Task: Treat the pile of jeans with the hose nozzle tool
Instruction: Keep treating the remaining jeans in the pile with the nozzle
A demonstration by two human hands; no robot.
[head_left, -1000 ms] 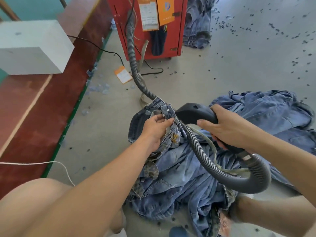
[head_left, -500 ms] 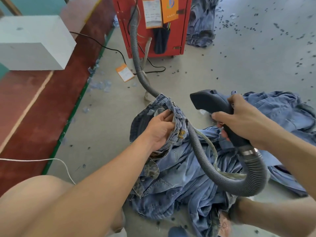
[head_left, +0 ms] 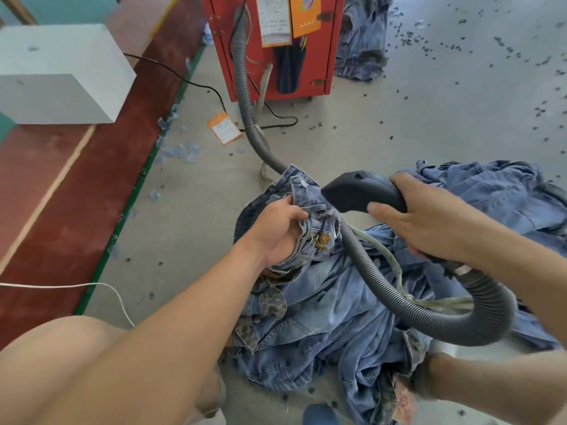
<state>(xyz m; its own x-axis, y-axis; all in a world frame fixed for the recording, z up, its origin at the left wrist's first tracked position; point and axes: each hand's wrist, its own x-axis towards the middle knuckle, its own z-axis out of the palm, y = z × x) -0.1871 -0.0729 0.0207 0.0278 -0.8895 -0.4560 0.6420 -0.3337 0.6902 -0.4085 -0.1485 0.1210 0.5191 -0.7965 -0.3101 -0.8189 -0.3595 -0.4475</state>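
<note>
— On the grey floor (head_left: 399, 124), what lies there?

— Mostly a pile of jeans (head_left: 331, 320), spread in front of the person's knees. One pair is lifted at its waistband above the rest.

— Who holds it up?

— The left hand (head_left: 276, 231) grips the bunched waistband (head_left: 316, 228), fingers curled into the denim.

— And the right hand (head_left: 429, 222)?

— It is wrapped round the black nozzle (head_left: 359, 191), thumb on top, fingers underneath. The nozzle's wide mouth points left and sits right against the raised waistband; I cannot tell whether it actually touches.

— Where does the hose (head_left: 460, 320) run?

— From the back of the nozzle it loops down over the jeans on the right, curves back up past the waistband, and climbs to a red cabinet (head_left: 325, 72) at the far side. Paper tags hang on the cabinet's front.

— Anything else around?

— A white block (head_left: 61, 75) on the red strip at the left, an orange card (head_left: 224, 128) on the floor, a black cable (head_left: 184, 78), a white cord (head_left: 92, 285), and small dark scraps scattered over the concrete. More denim (head_left: 362, 41) is heaped behind the cabinet.
</note>
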